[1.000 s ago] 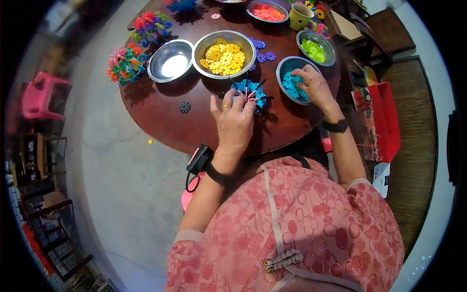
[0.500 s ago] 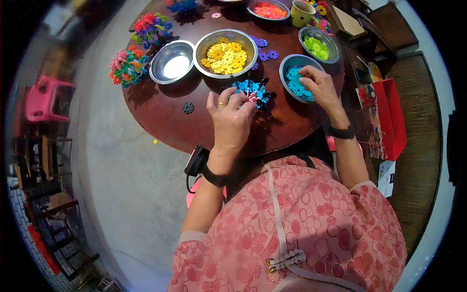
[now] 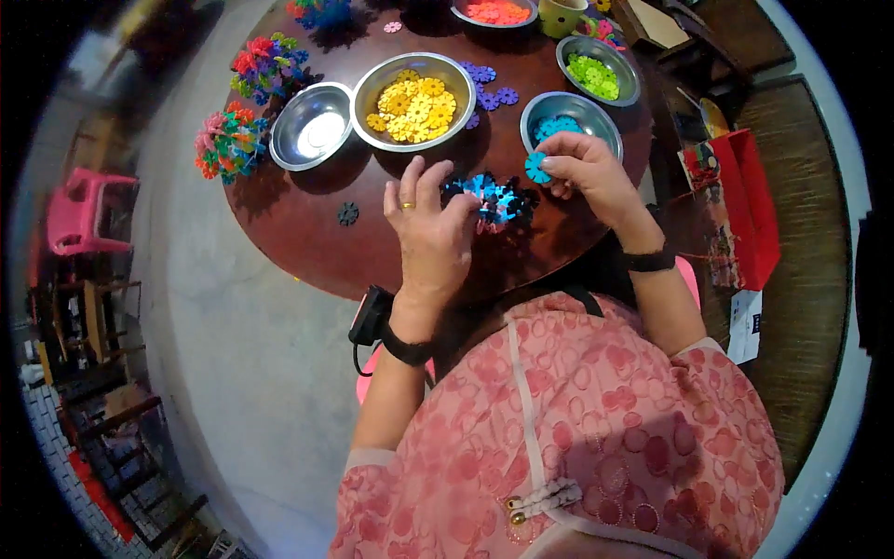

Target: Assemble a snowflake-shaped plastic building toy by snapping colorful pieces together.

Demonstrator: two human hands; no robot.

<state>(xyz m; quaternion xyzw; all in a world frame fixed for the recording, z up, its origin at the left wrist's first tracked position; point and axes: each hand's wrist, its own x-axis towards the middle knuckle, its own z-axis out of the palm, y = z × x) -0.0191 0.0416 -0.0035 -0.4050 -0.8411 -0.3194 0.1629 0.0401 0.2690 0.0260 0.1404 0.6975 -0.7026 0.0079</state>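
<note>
Between the thumb and fingers of my right hand (image 3: 596,182) is a blue flower-shaped plastic disc (image 3: 536,168), its notched edge facing left. Just beyond is a metal bowl (image 3: 610,132) with more blue discs (image 3: 557,129) in it. My left hand (image 3: 430,228) has its fingers spread, with nothing between them. Its thumb lies at the left side of a cluster of interlocked blue, black and pink discs (image 3: 495,200) on the table; whether they touch is hard to see. One dark disc (image 3: 347,213) lies left of that hand.
On the round brown table (image 3: 307,238) stand a bowl of yellow discs (image 3: 414,104), a bare metal bowl (image 3: 321,130), a bowl of green discs (image 3: 593,77) and one of orange discs (image 3: 498,11). Purple discs (image 3: 486,93) lie loose. Multicoloured disc balls (image 3: 228,142) stand at left.
My right hand has come out of the bowl toward the cluster, with a blue disc in its fingers. My left hand has opened and drawn slightly left off the cluster. The view has shifted slightly.
</note>
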